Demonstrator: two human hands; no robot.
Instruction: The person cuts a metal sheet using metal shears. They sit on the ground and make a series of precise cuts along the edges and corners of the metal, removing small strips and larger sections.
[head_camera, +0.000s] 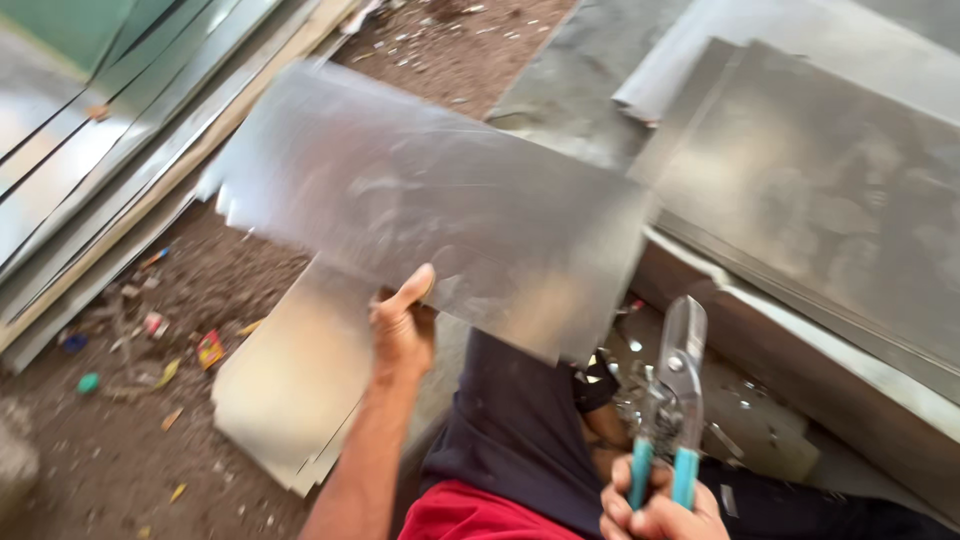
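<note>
My left hand (403, 325) grips the near edge of a rectangular grey metal sheet (440, 195) and holds it up, tilted, over the ground. The thumb lies on the sheet's top face. My right hand (655, 510), at the bottom edge of the view, is closed around the teal handles of metal snips (672, 400). Their blades point up and sit just below the sheet's right corner, apart from it. My dark-clad leg shows between the two hands.
A stack of flat metal sheets (830, 190) lies on a raised block at the right. Long metal strips (90, 170) lean at the left. More cut sheets (290, 380) rest on the dirt floor, with small coloured litter (208, 350) scattered nearby.
</note>
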